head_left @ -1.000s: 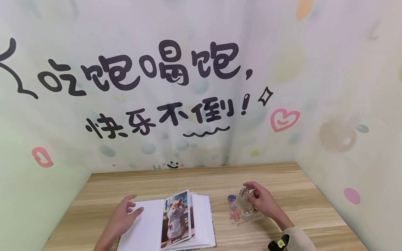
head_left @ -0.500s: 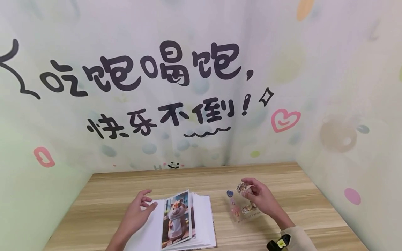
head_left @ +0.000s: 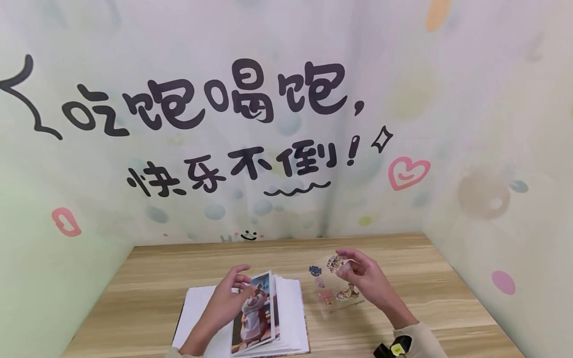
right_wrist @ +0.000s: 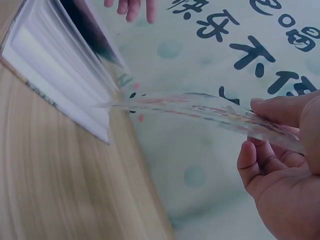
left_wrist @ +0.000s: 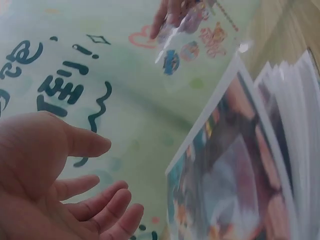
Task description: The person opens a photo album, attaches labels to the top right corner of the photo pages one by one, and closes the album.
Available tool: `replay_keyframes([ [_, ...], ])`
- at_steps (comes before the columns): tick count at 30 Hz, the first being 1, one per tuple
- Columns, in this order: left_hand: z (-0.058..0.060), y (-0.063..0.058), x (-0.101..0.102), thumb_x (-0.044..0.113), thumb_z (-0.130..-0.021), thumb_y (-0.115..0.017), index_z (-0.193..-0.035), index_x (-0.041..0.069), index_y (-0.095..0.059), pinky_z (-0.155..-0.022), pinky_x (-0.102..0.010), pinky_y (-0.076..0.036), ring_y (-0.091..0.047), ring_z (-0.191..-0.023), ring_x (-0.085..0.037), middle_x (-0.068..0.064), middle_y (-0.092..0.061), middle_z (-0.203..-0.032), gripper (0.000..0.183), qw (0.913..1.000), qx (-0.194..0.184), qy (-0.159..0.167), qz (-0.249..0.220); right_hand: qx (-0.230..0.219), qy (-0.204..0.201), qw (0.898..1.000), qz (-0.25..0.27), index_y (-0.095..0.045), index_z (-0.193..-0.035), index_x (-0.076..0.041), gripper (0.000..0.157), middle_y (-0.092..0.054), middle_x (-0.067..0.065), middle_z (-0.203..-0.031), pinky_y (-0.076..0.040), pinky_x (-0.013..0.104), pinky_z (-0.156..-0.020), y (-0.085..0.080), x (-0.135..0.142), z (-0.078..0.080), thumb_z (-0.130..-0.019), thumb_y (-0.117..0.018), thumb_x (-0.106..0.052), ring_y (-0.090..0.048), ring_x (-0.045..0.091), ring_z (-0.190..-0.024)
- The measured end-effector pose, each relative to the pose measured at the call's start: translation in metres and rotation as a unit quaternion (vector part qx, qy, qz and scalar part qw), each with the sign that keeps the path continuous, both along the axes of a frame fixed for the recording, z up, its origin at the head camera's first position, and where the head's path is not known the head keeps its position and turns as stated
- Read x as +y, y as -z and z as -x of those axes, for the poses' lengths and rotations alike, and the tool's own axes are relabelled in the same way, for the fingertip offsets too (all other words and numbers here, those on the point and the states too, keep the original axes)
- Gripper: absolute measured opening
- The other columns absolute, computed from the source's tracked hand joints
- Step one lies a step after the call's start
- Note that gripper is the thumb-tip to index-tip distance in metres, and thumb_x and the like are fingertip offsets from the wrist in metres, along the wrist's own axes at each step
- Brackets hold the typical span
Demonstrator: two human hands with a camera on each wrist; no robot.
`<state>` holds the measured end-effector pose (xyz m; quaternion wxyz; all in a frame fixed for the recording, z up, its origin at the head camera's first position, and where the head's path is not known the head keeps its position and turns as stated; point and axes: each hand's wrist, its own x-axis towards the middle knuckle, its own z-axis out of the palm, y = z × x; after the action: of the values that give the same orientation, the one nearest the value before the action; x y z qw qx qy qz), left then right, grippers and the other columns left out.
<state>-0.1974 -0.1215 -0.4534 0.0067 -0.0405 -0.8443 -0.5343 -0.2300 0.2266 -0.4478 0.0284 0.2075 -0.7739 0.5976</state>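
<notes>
In our R hand [head_left: 367, 278] we've got a clear, flexible plastic sticker sheet w/ small colourful cartoon prints [head_left: 337, 293], pinched b/w thumb and fingers near its upper R corner. The sheet's held up over the light wood-grain tabletop [head_left: 156, 278], just R of the album and apart from it in the head view. We can make out a blue figure top L, a round lettered badge near our fingertips, pinkish ones below and a brownish group lower R; the small text along the bottom's too tiny to read. In the R wrist view we see the sheet nearly edge-on, w/ a slight bow.

Our L hand [head_left: 228, 301] holds nothing: fingers loosely bent, thumb well apart from them. It's above the open photo album w/ white pages [head_left: 291, 318], overlapping the pic in the head view, but the L wrist view shows a gap b/w hand and pic.

The glossy colour print of an orange-and-white hamster-like animal in a pale apron [head_left: 252, 320] stands tilted up mid-album, L of the fanned pages; the L side lies flat.

At our R wrist: beige sleeve [head_left: 418, 338] and black strap device w/ a yellow patch [head_left: 396, 348]. Behind: pale pastel backdrop [head_left: 286, 219] w/ big black Chinese characters [head_left: 250, 164] and a pink outlined heart [head_left: 409, 173].
</notes>
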Motion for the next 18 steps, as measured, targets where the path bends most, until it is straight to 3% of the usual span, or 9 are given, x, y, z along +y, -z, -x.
replay_keyframes([
  [9,0.000,0.001,0.030,0.019,-0.096,-0.065,-0.141,0.008,-0.046,-0.090,-0.042,-0.054,-0.062,-0.113,-0.028,-0.017,-0.063,-0.123,0.049,0.9949,0.002,0.083,-0.057,-0.009,-0.052,0.998,0.047,-0.050,-0.133,0.007,0.046,-0.064,0.000,-0.087,-0.048,0.020,-0.058,-0.008,-0.016,-0.006,-0.091,-0.067,-0.001,-0.061,0.007,-0.074],
  [14,0.003,0.002,0.041,0.023,-0.097,-0.065,-0.145,0.006,-0.041,-0.095,-0.044,-0.052,-0.059,-0.120,-0.033,-0.021,-0.059,-0.132,0.056,0.9868,-0.004,0.120,-0.109,-0.014,-0.090,0.993,0.081,-0.049,-0.133,0.007,0.046,-0.063,-0.003,-0.086,-0.047,0.016,-0.058,-0.009,-0.024,-0.008,-0.091,-0.066,0.000,-0.059,0.005,-0.073],
  [18,0.004,0.001,0.049,0.017,-0.097,-0.064,-0.149,0.005,-0.035,-0.097,-0.041,-0.052,-0.059,-0.121,-0.034,-0.024,-0.057,-0.135,0.060,0.9793,-0.004,0.137,-0.149,-0.020,-0.117,0.987,0.105,-0.049,-0.133,0.004,0.045,-0.063,-0.002,-0.085,-0.048,0.016,-0.062,-0.007,-0.028,-0.008,-0.090,-0.065,0.001,-0.058,0.003,-0.074],
])
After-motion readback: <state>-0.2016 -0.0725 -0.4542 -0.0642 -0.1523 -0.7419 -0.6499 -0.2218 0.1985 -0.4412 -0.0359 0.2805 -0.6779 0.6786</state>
